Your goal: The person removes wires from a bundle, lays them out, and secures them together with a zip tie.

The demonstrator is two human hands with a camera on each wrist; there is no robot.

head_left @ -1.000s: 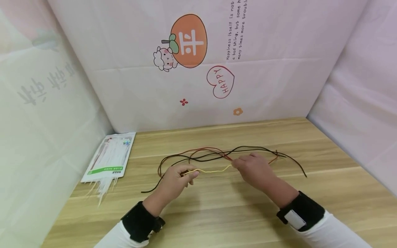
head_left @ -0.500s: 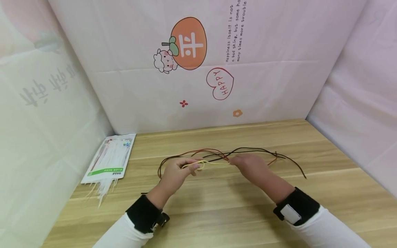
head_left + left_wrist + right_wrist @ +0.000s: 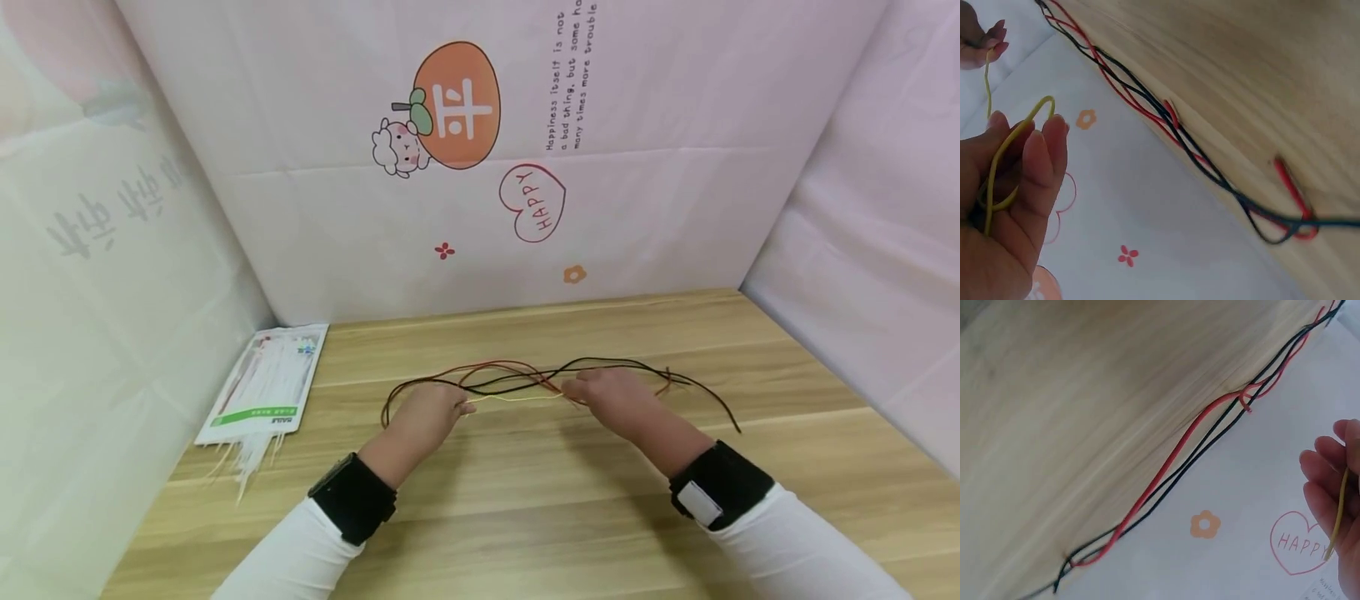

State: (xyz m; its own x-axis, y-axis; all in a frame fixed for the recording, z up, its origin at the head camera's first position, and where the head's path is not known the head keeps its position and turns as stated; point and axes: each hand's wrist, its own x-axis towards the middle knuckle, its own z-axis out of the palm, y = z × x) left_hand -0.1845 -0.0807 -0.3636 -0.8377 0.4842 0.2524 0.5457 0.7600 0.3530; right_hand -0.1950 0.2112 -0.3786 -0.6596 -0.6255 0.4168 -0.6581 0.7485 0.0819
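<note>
A thin yellow wire runs between the two hands, low over the table. My left hand holds one part of it; the left wrist view shows a loop of the yellow wire standing up between thumb and fingers. My right hand pinches the other part, and a short end of the yellow wire sticks out past its fingers in the right wrist view. Just behind both hands lie black wires and red wires, loosely crossed. The left hand covers some of the black wires.
A flat white packet with a green stripe lies at the table's left edge, thin white strips poking out of its near end. Printed white cloth stands along the back and both sides of the wooden table.
The left hand has turned so its back faces up, and it has shifted slightly. The yellow wire's loop rose beside it, then went from the head view. The right hand has barely moved.
</note>
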